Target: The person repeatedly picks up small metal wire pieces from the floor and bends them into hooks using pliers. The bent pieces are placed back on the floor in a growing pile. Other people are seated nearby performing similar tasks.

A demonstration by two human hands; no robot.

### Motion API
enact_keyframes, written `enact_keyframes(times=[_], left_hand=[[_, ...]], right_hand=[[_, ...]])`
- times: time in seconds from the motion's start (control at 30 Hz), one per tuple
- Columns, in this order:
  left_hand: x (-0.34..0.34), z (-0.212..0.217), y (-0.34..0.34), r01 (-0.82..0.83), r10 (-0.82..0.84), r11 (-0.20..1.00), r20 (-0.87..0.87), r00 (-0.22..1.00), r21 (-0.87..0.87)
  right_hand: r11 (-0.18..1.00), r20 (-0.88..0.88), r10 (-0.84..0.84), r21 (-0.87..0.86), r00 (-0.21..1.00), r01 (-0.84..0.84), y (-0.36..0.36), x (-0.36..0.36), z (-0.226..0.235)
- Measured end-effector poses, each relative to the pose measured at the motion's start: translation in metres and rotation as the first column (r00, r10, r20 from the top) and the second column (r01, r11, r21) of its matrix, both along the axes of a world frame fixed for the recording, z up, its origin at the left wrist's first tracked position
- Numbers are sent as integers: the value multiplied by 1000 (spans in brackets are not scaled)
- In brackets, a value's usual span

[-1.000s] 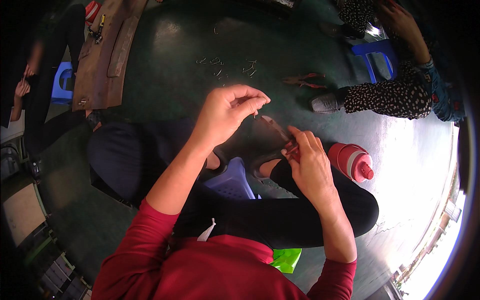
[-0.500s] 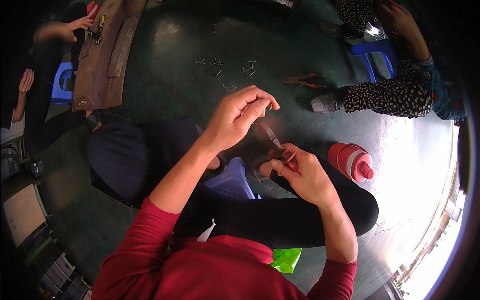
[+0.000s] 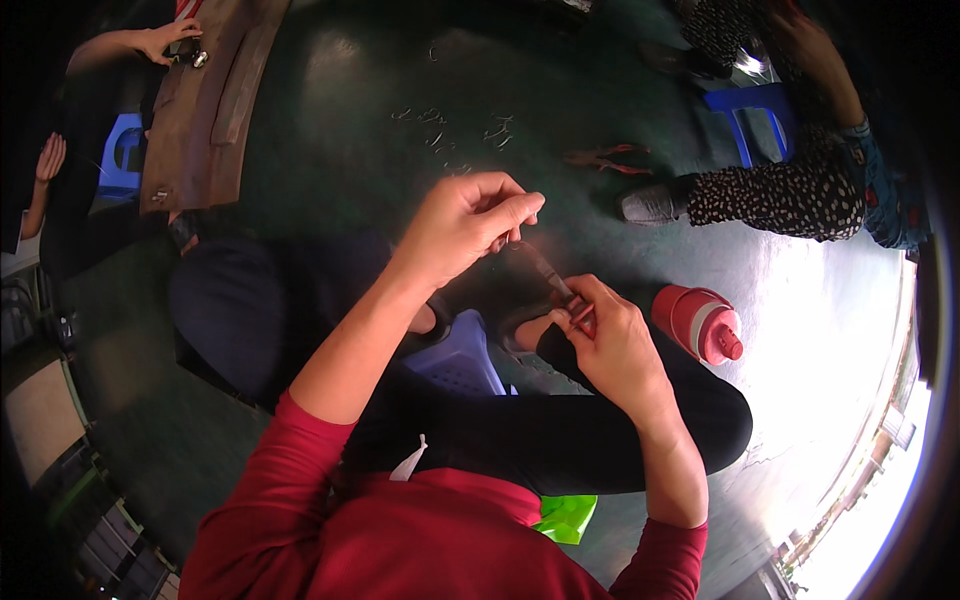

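Left grip (image 3: pixel 470 220) pinches, hand drawn closer to right hand (image 3: pixel 610 340).

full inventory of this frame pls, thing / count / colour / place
slim tool: 1, dark with red at the grip, blurred, between both hands at centre
bottle: 1, red with pink cap, on the floor right of the right hand
stool: 1, pale blue, under the person's legs
small bent metal pieces: several, grey, scattered on the green floor at top centre
wooden bench: 1, brown, upper left
blue stool: 1, upper right
co-worker's spotted trouser leg: 1, black and white, upper right
green bag: 1, bottom centre
left hand: pinched fingers, above the tool
right hand: closed on the tool
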State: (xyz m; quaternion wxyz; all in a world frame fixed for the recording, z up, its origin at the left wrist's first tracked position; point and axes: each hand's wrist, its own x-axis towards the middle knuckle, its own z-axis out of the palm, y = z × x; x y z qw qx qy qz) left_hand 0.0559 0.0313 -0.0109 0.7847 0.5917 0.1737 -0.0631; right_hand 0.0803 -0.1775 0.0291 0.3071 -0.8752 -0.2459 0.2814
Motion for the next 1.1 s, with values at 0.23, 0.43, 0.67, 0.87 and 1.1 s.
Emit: enact_keyframes(times=[0.23,0.43,0.67,0.87,1.1], left_hand=[[0,-3,-5,-43,45,997,-36,998,57],[0,-7,-6,-48,52,990,-28,998,129],[1,-10,-4,46,-51,989,31,998,141],[5,-6,13,226,-243,969,-233,942,-98],[3,-3,21,179,-220,961,-195,956,-210]], right_hand=[[970,402,152,-234,903,-59,3,-6,-4],[944,494,223,-323,841,-60,2,-10,-6],[895,644,366,-442,672,-63,-9,10,-2],[850,767,503,-523,397,-68,-10,36,15],[857,829,503,-516,244,-15,6,41,14]])
